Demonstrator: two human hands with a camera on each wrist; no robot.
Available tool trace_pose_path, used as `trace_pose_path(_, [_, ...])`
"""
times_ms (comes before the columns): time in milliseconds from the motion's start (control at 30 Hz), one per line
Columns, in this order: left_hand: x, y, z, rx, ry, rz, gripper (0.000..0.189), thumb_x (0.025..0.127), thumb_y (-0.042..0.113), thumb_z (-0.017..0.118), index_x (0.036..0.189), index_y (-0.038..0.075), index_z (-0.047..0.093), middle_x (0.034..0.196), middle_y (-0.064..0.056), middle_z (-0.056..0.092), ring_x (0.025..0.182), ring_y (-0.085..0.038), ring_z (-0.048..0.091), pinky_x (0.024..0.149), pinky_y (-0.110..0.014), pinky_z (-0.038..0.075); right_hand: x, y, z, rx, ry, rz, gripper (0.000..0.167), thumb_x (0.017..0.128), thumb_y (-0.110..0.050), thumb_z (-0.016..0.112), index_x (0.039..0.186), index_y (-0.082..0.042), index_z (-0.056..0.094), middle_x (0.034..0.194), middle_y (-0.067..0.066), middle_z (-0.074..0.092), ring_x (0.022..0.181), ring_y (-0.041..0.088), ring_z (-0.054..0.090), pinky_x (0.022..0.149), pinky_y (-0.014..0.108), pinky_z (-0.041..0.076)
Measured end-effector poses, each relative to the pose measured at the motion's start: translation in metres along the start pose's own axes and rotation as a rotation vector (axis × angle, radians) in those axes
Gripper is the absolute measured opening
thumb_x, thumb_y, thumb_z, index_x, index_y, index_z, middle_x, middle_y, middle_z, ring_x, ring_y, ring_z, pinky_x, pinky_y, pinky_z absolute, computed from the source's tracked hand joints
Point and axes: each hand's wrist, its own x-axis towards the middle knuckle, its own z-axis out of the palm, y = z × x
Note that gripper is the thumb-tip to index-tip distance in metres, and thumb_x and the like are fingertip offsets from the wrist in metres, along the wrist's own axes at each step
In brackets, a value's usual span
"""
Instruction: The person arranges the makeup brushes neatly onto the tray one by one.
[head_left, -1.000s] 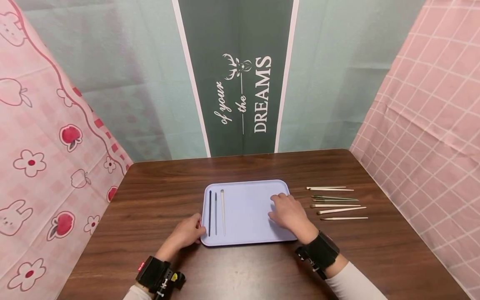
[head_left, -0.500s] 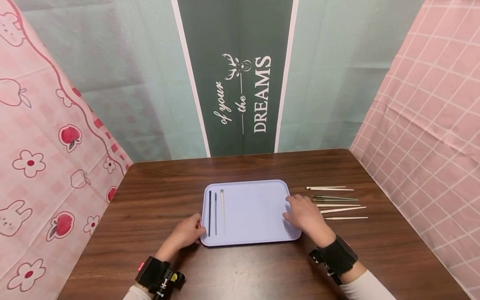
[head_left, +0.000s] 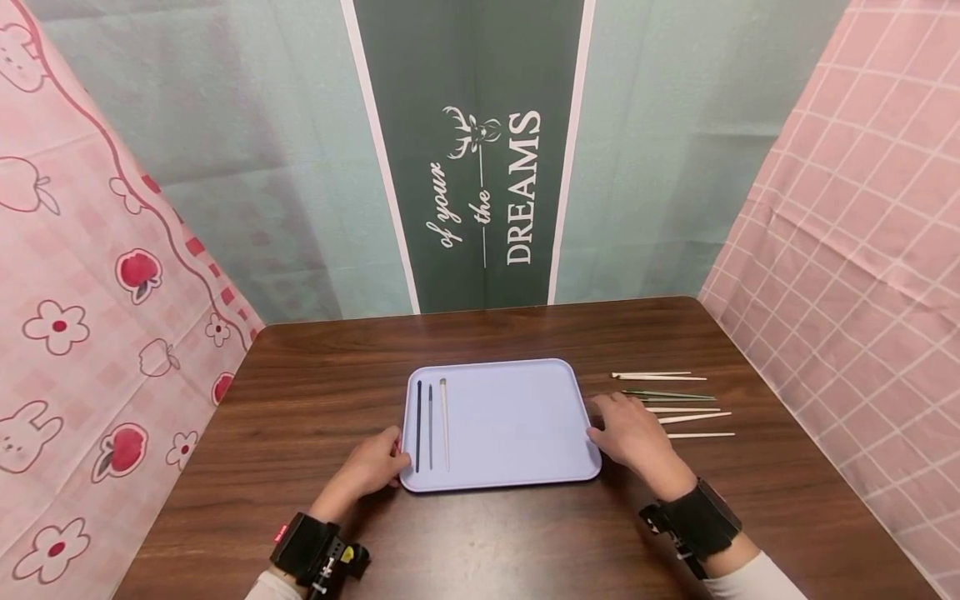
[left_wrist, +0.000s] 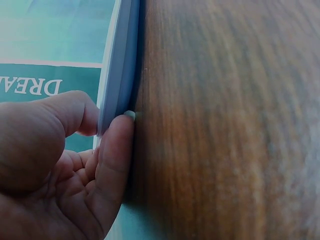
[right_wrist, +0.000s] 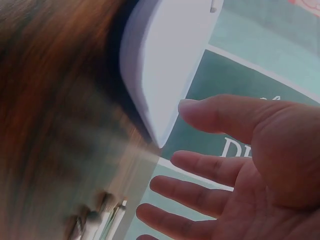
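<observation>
A pale lavender tray point(head_left: 517, 425) lies at the middle of the table. My left hand point(head_left: 371, 462) pinches its left rim near the front corner; in the left wrist view the thumb and a finger point(left_wrist: 116, 150) meet the edge from either side. On the tray's left part lie a black brush point(head_left: 418, 425), a thin grey-blue brush point(head_left: 431, 429) and a cream-handled brush point(head_left: 446, 425), side by side. My right hand point(head_left: 633, 429) hovers just past the tray's right edge, fingers spread and holding nothing. It partly hides the loose brushes on that side.
Several cream-handled brushes point(head_left: 693, 436) and green brushes point(head_left: 675, 395) lie on the wooden table point(head_left: 495, 542) right of the tray. A green curtain point(head_left: 480, 283) hangs behind the table, with pink cloths point(head_left: 847, 250) along both sides.
My right hand has moved rightward from over the tray to beyond its right edge, toward the loose brushes. The left hand and the brushes on the tray have stayed put.
</observation>
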Motion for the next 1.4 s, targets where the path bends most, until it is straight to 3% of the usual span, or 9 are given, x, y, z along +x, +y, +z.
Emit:
trace_pose_path(467, [-0.001,-0.001,0.002,0.007,0.018,0.034,0.014,0.084,0.008,0.064,0.083,0.011,0.050,0.069,0.000,0.056,0.054,-0.011,0.064,0.053,-0.028,0.048,-0.010,0.025,-0.004,-0.007,-0.032,0.055,0.054,0.088,-0.023,0.071,0.132,0.005,0.058,0.133,0.034,0.055,0.121,0.057,0.051,0.097,0.065,0.043])
trace_pose_path(1067, [-0.001,-0.001,0.002,0.010,0.020,0.025,0.014,0.085,0.007,0.063,0.084,0.010,0.050,0.069,-0.001,0.056,0.054,-0.012,0.064,0.054,-0.028,0.049,-0.026,0.066,-0.006,-0.022,0.002,0.074,0.054,0.085,-0.023,0.073,0.125,0.010,0.057,0.121,0.037,0.056,0.111,0.060,0.054,0.088,0.066,0.047])
trace_pose_path(1400, [-0.001,-0.001,0.003,0.011,0.025,0.031,0.014,0.084,0.008,0.064,0.084,0.010,0.050,0.068,-0.001,0.056,0.054,-0.011,0.064,0.053,-0.028,0.050,-0.033,0.081,-0.005,-0.018,0.008,0.089,0.053,0.086,-0.021,0.072,0.128,0.008,0.057,0.127,0.037,0.056,0.113,0.061,0.052,0.089,0.069,0.044])
